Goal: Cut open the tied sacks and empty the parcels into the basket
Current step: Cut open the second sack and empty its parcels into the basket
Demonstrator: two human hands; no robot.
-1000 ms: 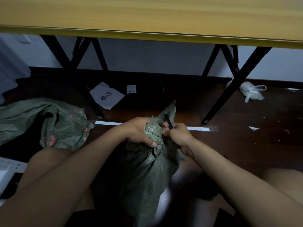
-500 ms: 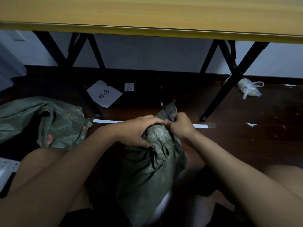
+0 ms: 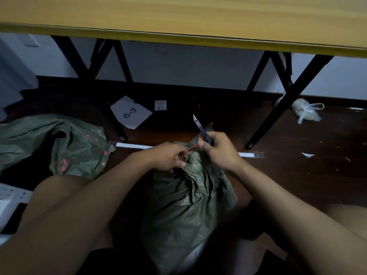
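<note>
Cutting step: left hand (image 3: pixel 168 157) fingers pinch the sack (image 3: pixel 190 197) neck beside its red tie (image 3: pixel 191 149); right hand (image 3: pixel 220 150) fingers grip the knife (image 3: pixel 201 129), blade up. Next, slice that tie.

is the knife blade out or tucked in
Out. The knife in the right hand shows a bare pale blade pointing up and away, above the sack neck.

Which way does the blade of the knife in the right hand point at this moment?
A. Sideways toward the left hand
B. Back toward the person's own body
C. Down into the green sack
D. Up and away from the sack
D: the right hand holds the knife with its blade tip raised above the neck of the green sack, toward the table, clear of the cloth.
</note>
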